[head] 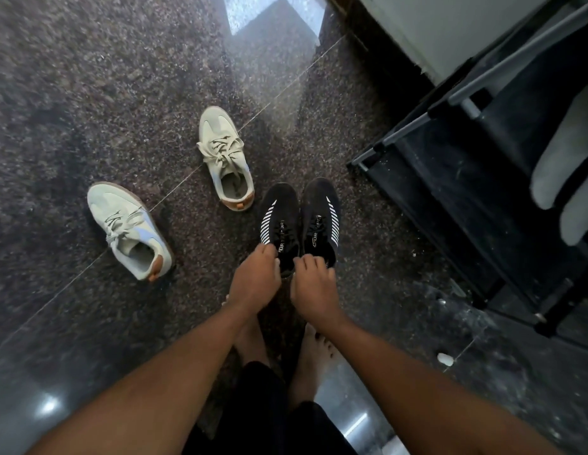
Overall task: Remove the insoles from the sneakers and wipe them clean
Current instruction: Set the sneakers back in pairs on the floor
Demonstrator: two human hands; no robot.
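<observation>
Two pairs of sneakers stand on the polished stone floor point(89, 77), and no insole lies out on it, so we judge the task to be at its first step. The left black sneaker point(279, 218) and right black sneaker point(320, 215) sit side by side, touching, just ahead of our bare feet point(253, 336) and toward the floor's right edge, where a black rack point(450, 192) stands. The near beige sneaker point(225, 156) sits just beside the black toes. The far beige sneaker point(128, 228) is well apart, toward the left edge.

The black insoles are hidden in the dark openings. If they are glued, a sharp tug could tear or crease them. Both black shoes are laced, so a narrow throat may buckle an insole on its way out. The floor looks glossy, and a shoe pulled without its collar held would probably slide toward us. We see no cloth, so wiping would first mean fetching one.

Our left grip point(254, 277) is nearly closed, its fingers point(268, 249) curled over the outer collar of the left black sneaker and pinching it. Our right grip point(314, 287) also has bent fingers, their tips at the heel openings where the two black shoes meet. We cannot tell which collar it is on, or whether it holds or only touches.
</observation>
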